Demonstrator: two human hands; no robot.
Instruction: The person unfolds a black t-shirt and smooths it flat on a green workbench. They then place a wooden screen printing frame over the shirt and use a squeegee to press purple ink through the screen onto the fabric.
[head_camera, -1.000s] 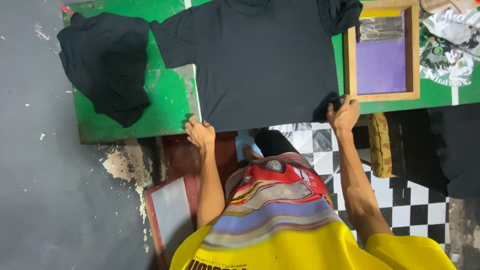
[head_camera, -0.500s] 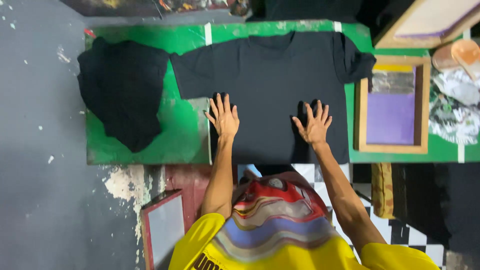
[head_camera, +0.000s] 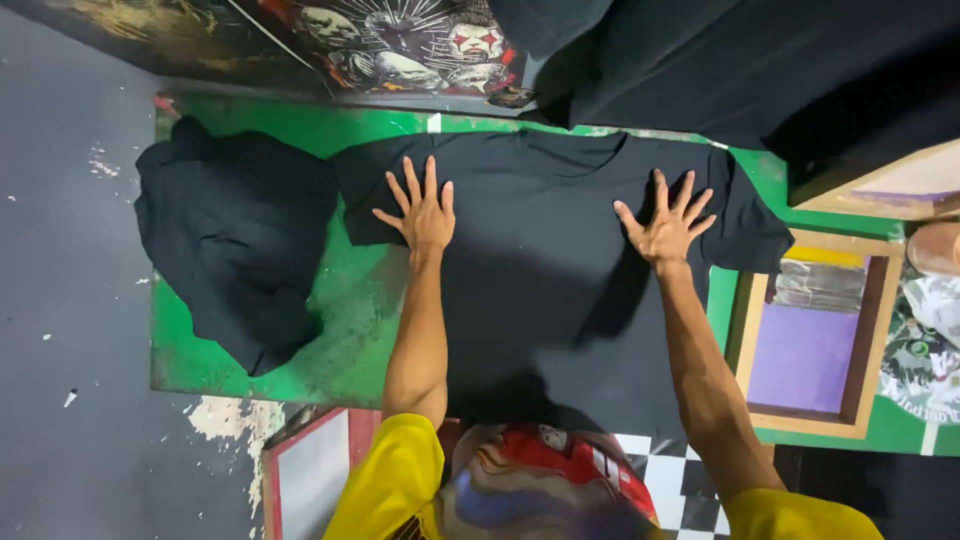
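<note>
A black t-shirt (head_camera: 545, 265) lies spread flat on a green table (head_camera: 345, 330). My left hand (head_camera: 421, 211) rests palm down on the shirt near its left shoulder, fingers fanned apart. My right hand (head_camera: 668, 225) presses flat on the shirt near its right shoulder, fingers also spread. Neither hand grips anything. The shirt's hem hangs over the near table edge, partly hidden by my yellow-sleeved arms and body.
A heap of black cloth (head_camera: 235, 240) lies on the table's left part. A wooden-framed purple screen (head_camera: 808, 350) sits at the right. More dark fabric (head_camera: 760, 70) hangs at the upper right. A printed poster (head_camera: 400, 45) lies beyond the table. Grey floor at left.
Both hands have slid up the shirt from its hem toward the shoulders, staying flat and spread. The view has moved closer to the table.
</note>
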